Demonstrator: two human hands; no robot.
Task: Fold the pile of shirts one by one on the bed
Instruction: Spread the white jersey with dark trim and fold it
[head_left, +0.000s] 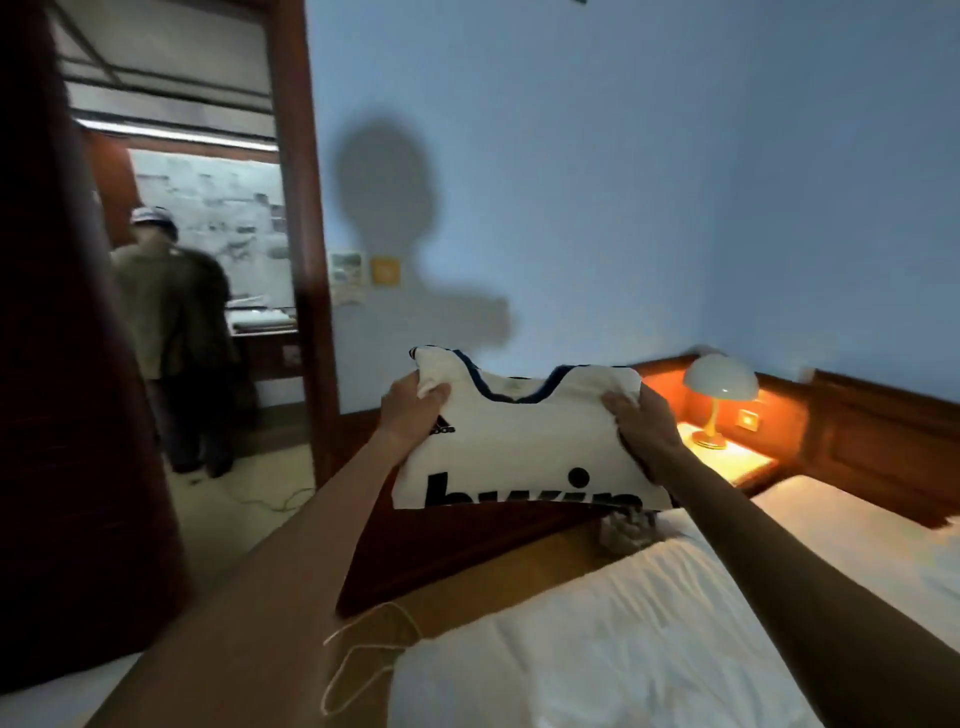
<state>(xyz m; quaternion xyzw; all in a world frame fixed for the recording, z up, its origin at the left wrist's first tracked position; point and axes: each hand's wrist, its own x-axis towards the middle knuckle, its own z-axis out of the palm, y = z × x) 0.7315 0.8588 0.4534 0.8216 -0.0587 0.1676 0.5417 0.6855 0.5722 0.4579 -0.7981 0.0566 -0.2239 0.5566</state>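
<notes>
A folded white jersey (524, 447) with a dark blue collar and black lettering hangs in the air above the head of the bed (623, 639). My left hand (410, 410) grips its left shoulder edge. My right hand (641, 423) grips its right edge, fingers curled over the fabric. Both arms stretch forward. A small patterned piece of cloth (626, 527) lies on the bed just under the jersey; the pile of shirts is not in view.
A wooden headboard (457, 551) runs behind the bed. A lit lamp (719, 395) stands on a bedside table (732, 460) at the right, beside a second bed (872, 525). A person (171, 343) stands in the doorway at the left. A thin cord (363, 654) lies near the pillow.
</notes>
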